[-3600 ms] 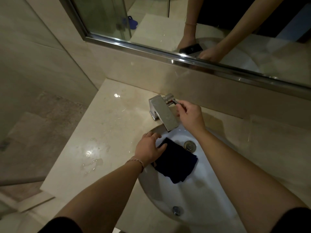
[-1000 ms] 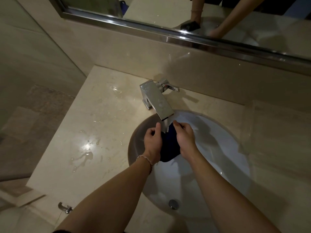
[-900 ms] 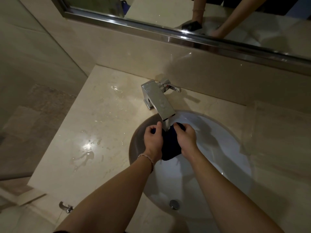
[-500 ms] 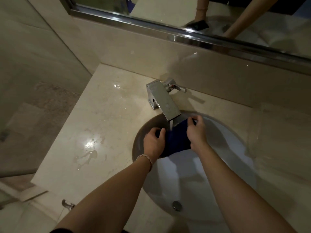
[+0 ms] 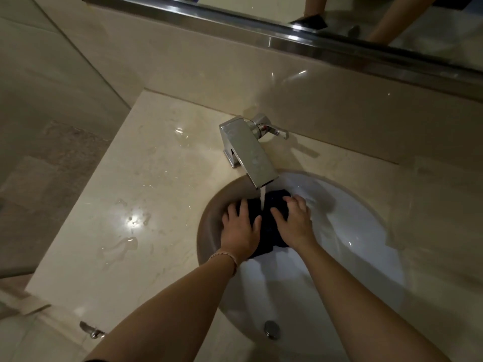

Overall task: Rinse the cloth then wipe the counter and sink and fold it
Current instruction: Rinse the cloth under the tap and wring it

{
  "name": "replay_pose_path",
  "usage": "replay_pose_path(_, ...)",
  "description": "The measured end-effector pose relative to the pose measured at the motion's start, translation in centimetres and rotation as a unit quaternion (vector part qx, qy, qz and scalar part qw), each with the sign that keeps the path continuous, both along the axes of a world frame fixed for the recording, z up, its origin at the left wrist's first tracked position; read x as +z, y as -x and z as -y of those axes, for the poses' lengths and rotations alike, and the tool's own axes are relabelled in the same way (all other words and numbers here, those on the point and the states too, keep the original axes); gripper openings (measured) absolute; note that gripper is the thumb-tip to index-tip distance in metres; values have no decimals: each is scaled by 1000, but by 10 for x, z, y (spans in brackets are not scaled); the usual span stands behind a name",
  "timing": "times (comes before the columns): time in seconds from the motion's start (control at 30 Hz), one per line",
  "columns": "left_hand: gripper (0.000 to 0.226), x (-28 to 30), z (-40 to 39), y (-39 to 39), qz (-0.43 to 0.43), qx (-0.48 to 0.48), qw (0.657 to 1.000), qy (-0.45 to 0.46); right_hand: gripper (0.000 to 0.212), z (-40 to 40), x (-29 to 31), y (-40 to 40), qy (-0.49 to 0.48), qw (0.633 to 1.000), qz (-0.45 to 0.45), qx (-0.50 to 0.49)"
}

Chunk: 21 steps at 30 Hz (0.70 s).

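Observation:
A dark blue cloth (image 5: 266, 220) lies bunched in the far part of the white sink (image 5: 347, 257), under a thin stream of water running from the square chrome tap (image 5: 248, 152). My left hand (image 5: 239, 232) grips the cloth's left side, with the thumb over the fabric. My right hand (image 5: 294, 222) grips its right side, fingers curled over the top. The cloth's lower part is hidden under both hands. The beige marble counter (image 5: 146, 205) surrounds the sink.
Water puddles (image 5: 122, 244) and drops lie on the counter to the left of the sink. The tap lever (image 5: 271, 130) points right. A mirror with a chrome frame (image 5: 287, 40) runs along the back wall. A round overflow fitting (image 5: 271, 329) sits at the sink's near wall.
My right hand left the tap lever and joined the left on the cloth. Water now runs, and both hands have shifted the cloth under the stream.

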State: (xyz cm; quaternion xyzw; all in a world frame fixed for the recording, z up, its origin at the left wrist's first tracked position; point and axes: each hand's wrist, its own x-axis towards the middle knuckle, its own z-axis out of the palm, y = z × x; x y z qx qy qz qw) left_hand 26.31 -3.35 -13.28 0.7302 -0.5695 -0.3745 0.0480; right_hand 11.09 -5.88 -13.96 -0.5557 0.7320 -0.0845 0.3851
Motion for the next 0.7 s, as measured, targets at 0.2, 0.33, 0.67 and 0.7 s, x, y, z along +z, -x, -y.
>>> replay_pose_path(0.2,43,-22,15,1,-22,33,999,-29,74,17,-34,-24,-46,995,49,-80)
replay_pose_path(0.33,29,-29,6,11,-83,151,985,15,47,12,-40,-36,-57,990,65,-107)
replay_pose_path(0.67,65,-7,26,30,-433,391,805,-104,31,9,31,-41,-28,919,291,-266)
replay_pose_path(0.7,58,-5,27,31,-458,402,786,-104,31,8,38,-44,-13,925,280,-257)
